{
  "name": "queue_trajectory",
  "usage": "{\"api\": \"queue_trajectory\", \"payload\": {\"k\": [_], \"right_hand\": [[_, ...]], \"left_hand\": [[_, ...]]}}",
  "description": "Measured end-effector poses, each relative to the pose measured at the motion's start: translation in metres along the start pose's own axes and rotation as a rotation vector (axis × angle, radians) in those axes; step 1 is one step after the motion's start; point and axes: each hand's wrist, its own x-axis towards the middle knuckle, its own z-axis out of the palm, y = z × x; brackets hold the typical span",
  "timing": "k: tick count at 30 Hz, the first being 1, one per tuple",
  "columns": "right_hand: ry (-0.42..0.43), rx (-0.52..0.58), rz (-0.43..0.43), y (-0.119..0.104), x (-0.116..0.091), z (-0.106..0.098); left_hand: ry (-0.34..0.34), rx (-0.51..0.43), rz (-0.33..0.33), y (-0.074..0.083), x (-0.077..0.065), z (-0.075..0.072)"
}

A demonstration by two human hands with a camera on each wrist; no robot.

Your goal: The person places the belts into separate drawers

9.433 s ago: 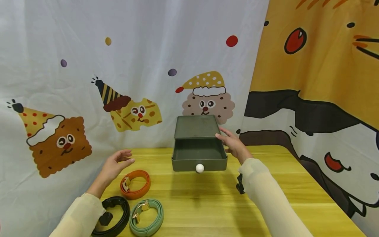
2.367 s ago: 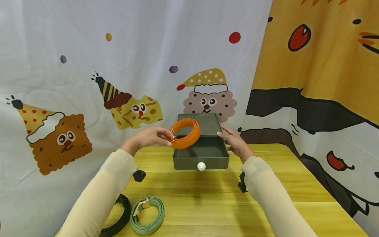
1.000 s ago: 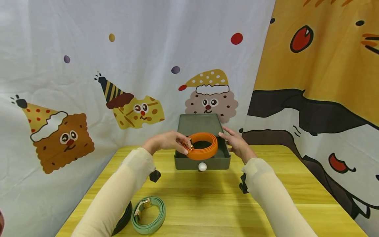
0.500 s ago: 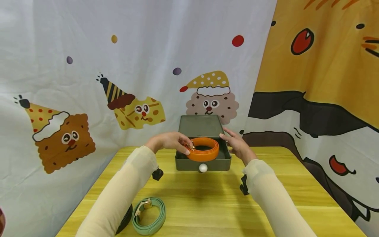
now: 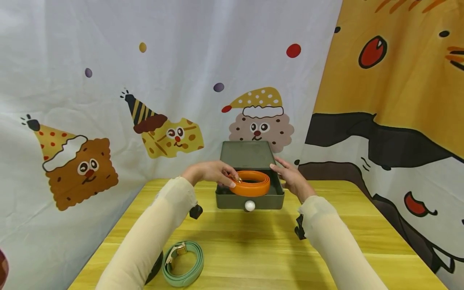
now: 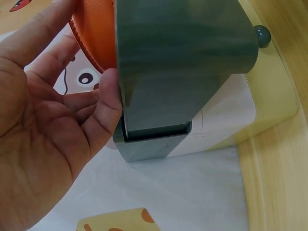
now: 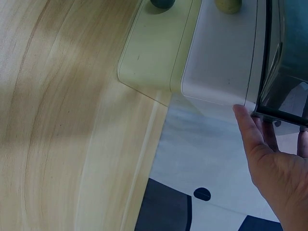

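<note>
My left hand (image 5: 214,172) pinches a coiled orange belt (image 5: 253,190) near its gold buckle. The coil sits within the pulled-out dark green drawer (image 5: 232,202), its upper rim above the front wall. In the left wrist view, fingers stand against the drawer's side, with part of the orange belt (image 6: 94,33) beyond them. My right hand (image 5: 294,180) rests on the right side of the green drawer unit (image 5: 246,154), thumb at its top front edge. The right wrist view shows this hand (image 7: 276,178) with fairly straight fingers touching the unit.
A coiled mint-green belt (image 5: 197,266) lies on the wooden table (image 5: 261,249). Beside it a black belt (image 5: 155,269) is mostly hidden by my left sleeve. White (image 7: 216,57) and pale yellow drawers (image 7: 154,48) sit below the green one. A printed curtain (image 5: 174,72) hangs behind.
My left hand has taken the orange belt from the table at left, carried it right and lowered it into the drawer. Lately it sinks only slightly. The right hand stays on the unit.
</note>
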Motion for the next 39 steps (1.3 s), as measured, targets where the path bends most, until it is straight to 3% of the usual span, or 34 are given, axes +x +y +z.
{"api": "queue_trajectory", "payload": {"k": [14,20,29,39], "right_hand": [[-0.001,0.018,0.000,0.001,0.003,0.000],[-0.008,0.018,-0.005,0.001,0.003,-0.001],[-0.005,0.022,-0.001,0.000,0.001,0.000],[-0.013,0.015,-0.005,0.000,0.002,-0.001]], "left_hand": [[0.080,0.023,-0.029,0.000,0.008,0.007],[0.209,0.107,0.034,-0.001,0.010,0.006],[0.313,-0.065,0.033,-0.001,0.002,0.001],[0.363,-0.179,0.088,0.004,-0.010,0.002]]}}
